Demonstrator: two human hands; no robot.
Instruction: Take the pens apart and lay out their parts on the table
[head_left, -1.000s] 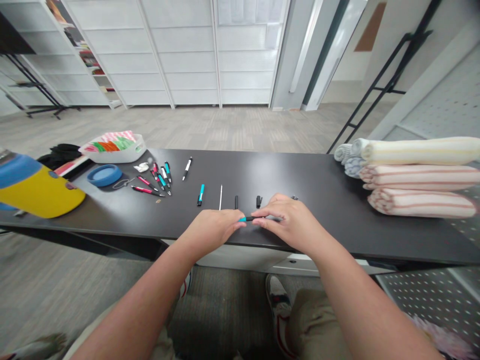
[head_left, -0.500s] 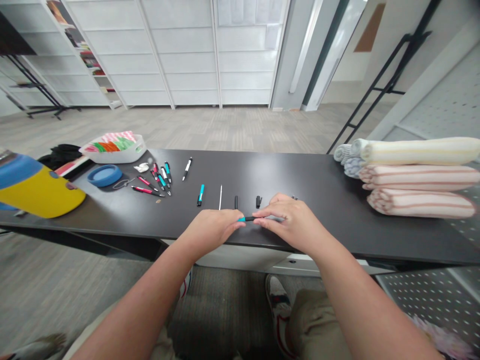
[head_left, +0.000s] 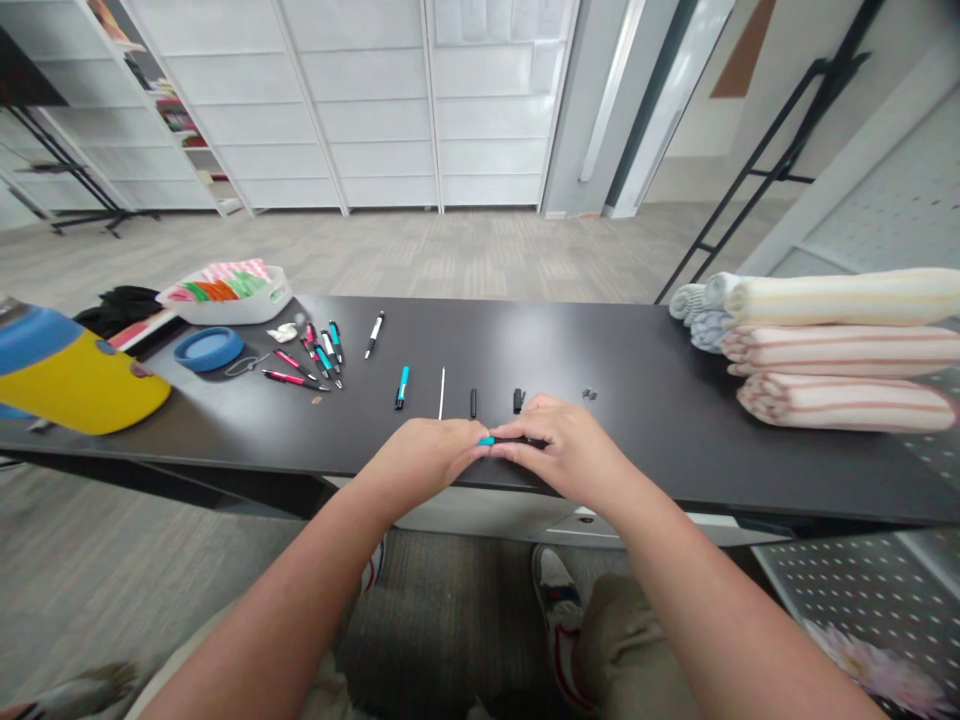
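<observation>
Both hands meet near the front edge of the dark table around a teal-and-black pen (head_left: pixel 486 441). My left hand (head_left: pixel 424 455) is closed, pinching its teal end, most of which the fingers hide. My right hand (head_left: pixel 574 450) pinches the black part, and the fingertips of both hands nearly touch. Just beyond them lie a teal pen barrel with a black clip (head_left: pixel 403 388), a thin white refill (head_left: pixel 442 392), a short black tube (head_left: pixel 473 403) and a black clip piece (head_left: pixel 518 401). Tiny dark pieces (head_left: pixel 589 394) rest farther right.
Several red, teal and white pens (head_left: pixel 322 358) lie in a pile at left, with a single white pen (head_left: pixel 375 335) beside them. A blue round dish (head_left: pixel 208 350), a white basket (head_left: pixel 244 312) and a yellow-blue object (head_left: pixel 82 380) stand farther left. Rolled striped towels (head_left: pixel 840 352) are stacked at right.
My right hand has shifted left along the pen, closing the gap to my left hand. The tiny dark pieces and the black clip piece show more fully now.
</observation>
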